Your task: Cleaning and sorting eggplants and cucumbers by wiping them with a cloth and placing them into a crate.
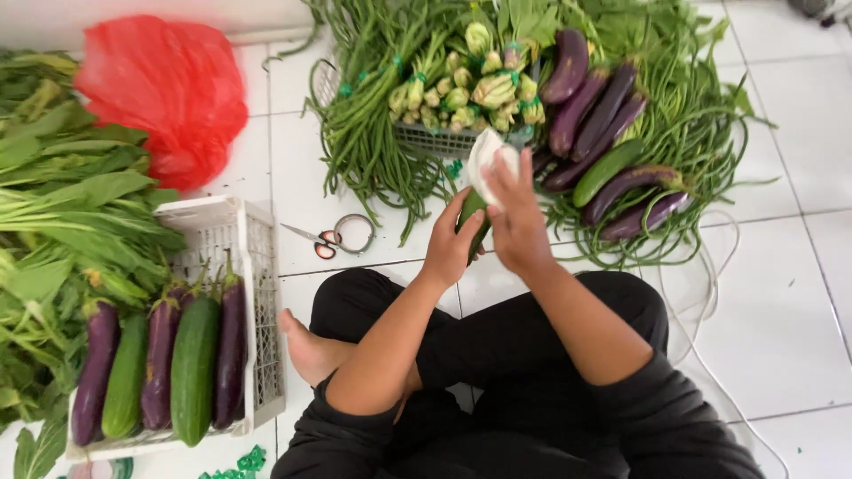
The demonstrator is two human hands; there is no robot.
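Note:
My left hand (451, 244) grips a dark green cucumber (472, 213) held upright above my lap. My right hand (515, 217) presses a white cloth (486, 158) against the cucumber's top end. Just beyond my hands lies a pile of purple eggplants (593, 115) with one green cucumber (606, 170) among them, on top of long beans (701, 124). I sit cross-legged on the white tiled floor (781, 293) in black trousers.
A white crate (259, 266) at my left holds eggplants (161, 364) and cucumbers (193, 368). Leafy greens (62, 213) and a red plastic bag (164, 89) lie further left. Scissors (330, 238) rest on the floor. A grey basket (435, 137) holds squash blossoms (479, 89) and long beans.

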